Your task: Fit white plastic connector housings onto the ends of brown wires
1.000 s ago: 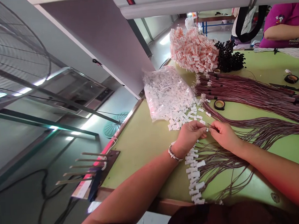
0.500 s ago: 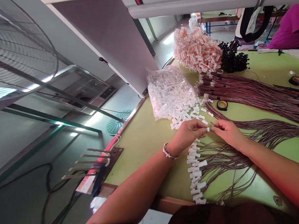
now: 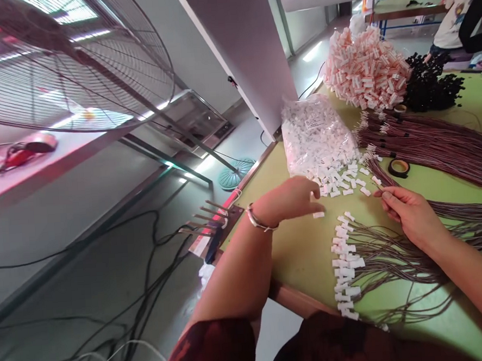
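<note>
My left hand (image 3: 293,200) is over the green table, thumb and fingertips apart. Just under the thumb is a small white connector housing (image 3: 319,215); whether they touch, I cannot tell. Thin brown wire (image 3: 377,187) is pinched between the thumb and fingers of my right hand (image 3: 406,208), its ends poking out to the left. Loose white housings (image 3: 348,192) are scattered beyond my left hand, by the mouth of a clear plastic bag (image 3: 317,135) full of them. Nearer me, brown wires ending in white housings (image 3: 344,272) lie in a column.
Bundles of brown wire (image 3: 438,141) stretch across the right side, beside a black tape roll (image 3: 398,168). Behind are heaps of pinkish-white connectors (image 3: 367,69) and black parts (image 3: 433,84). A pronged rack (image 3: 214,220) sits at the left edge. A large fan (image 3: 95,64) stands left.
My hands, close together over a white housing before, have separated. The left has moved away leftward and its fingers have parted; the right still pinches wire. The view has swung left.
</note>
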Available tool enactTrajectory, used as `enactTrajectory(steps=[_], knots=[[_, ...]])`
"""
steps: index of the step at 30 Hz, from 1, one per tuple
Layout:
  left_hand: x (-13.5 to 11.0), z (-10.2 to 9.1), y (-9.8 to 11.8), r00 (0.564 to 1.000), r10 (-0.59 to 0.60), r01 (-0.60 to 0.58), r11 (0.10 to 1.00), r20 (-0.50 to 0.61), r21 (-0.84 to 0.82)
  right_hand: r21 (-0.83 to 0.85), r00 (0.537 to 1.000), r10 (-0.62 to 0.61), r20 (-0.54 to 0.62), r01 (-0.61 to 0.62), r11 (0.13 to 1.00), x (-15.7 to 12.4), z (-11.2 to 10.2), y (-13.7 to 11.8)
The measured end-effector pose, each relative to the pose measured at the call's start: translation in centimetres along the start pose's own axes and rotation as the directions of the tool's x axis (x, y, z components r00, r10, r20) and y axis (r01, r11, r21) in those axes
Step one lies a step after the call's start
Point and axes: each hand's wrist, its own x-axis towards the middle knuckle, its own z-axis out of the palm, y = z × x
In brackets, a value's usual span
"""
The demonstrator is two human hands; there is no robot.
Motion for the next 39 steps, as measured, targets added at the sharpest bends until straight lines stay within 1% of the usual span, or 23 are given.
enactTrajectory(steps=[3, 5, 7, 9, 11, 12, 14, 15, 16, 17, 19, 21, 22, 24, 27, 32, 35, 39], knots=[[0.8, 1.8, 0.4, 0.993, 0.075, -0.088, 0.986, 0.095, 0.138, -0.136, 0.999, -0.034, -0.030, 0.030, 0.990, 0.0, -0.3, 0.1], [1.1, 2.5, 0.8, 0.987, 0.108, -0.130, 0.973, 0.122, 0.191, -0.207, 0.997, -0.067, -0.049, 0.056, 0.977, -0.1, -0.5, 0.0], [1.3, 2.8, 1.0, 0.981, 0.156, -0.177, 0.963, 0.117, 0.201, -0.256, 0.993, -0.095, -0.070, 0.074, 0.964, -0.1, -0.6, -0.2], [1.6, 2.7, 0.9, 0.975, 0.209, -0.218, 0.963, 0.073, 0.155, -0.281, 0.990, -0.124, -0.074, 0.099, 0.955, -0.1, -0.6, -0.4], [2.1, 2.6, 0.8, 0.973, 0.229, -0.229, 0.971, 0.001, 0.072, -0.290, 0.988, -0.145, -0.060, 0.122, 0.949, -0.1, -0.6, -0.5], [2.4, 2.6, 0.8, 0.975, 0.220, -0.220, 0.975, -0.041, 0.016, -0.292, 0.987, -0.152, -0.058, 0.129, 0.948, 0.0, -0.6, -0.5], [3.0, 2.9, 1.1, 0.982, 0.163, -0.175, 0.975, -0.101, -0.135, -0.296, 0.983, -0.172, -0.062, 0.147, 0.944, 0.0, -0.7, -0.5], [3.3, 3.2, 1.3, 0.986, 0.121, -0.144, 0.961, -0.110, -0.234, -0.299, 0.981, -0.184, -0.064, 0.157, 0.941, 0.0, -0.8, -0.4], [3.6, 3.6, 1.6, 0.991, 0.083, -0.115, 0.931, -0.104, -0.345, -0.303, 0.978, -0.197, -0.063, 0.169, 0.938, -0.1, -0.8, -0.4], [3.8, 4.0, 1.9, 0.994, 0.052, -0.090, 0.883, -0.093, -0.460, -0.308, 0.976, -0.207, -0.060, 0.179, 0.934, -0.1, -0.8, -0.4], [4.2, 4.9, 2.7, 0.996, 0.013, -0.065, 0.751, -0.084, -0.658, -0.318, 0.975, -0.219, -0.047, 0.193, 0.928, -0.2, -0.7, -0.5], [4.5, 5.7, 3.4, 0.993, -0.016, -0.080, 0.639, -0.118, -0.765, -0.330, 0.976, -0.215, -0.034, 0.192, 0.924, -0.3, -0.6, -0.7], [4.5, 6.1, 3.7, 0.989, -0.030, -0.096, 0.613, -0.145, -0.784, -0.339, 0.977, -0.209, -0.030, 0.187, 0.922, -0.4, -0.6, -0.8], [4.6, 6.5, 4.1, 0.975, -0.060, -0.134, 0.615, -0.215, -0.777, -0.359, 0.979, -0.203, -0.022, 0.181, 0.916, -0.4, -0.5, -0.9], [4.5, 6.8, 4.5, 0.950, -0.067, -0.186, 0.665, -0.306, -0.723, -0.367, 0.980, -0.201, -0.007, 0.184, 0.912, -0.4, -0.4, -0.9], [4.2, 6.7, 4.8, 0.936, -0.009, -0.242, 0.707, -0.351, -0.664, -0.360, 0.984, -0.176, -0.025, 0.155, 0.920, -0.4, -0.3, -0.8], [4.2, 6.8, 4.7, 0.912, 0.059, -0.310, 0.747, -0.405, -0.589, -0.367, 0.985, -0.169, -0.029, 0.147, 0.918, -0.4, -0.2, -0.8], [4.1, 6.9, 4.6, 0.846, 0.220, -0.449, 0.785, -0.486, -0.427, -0.354, 0.990, -0.139, -0.021, 0.123, 0.927, -0.2, -0.2, -0.6]])
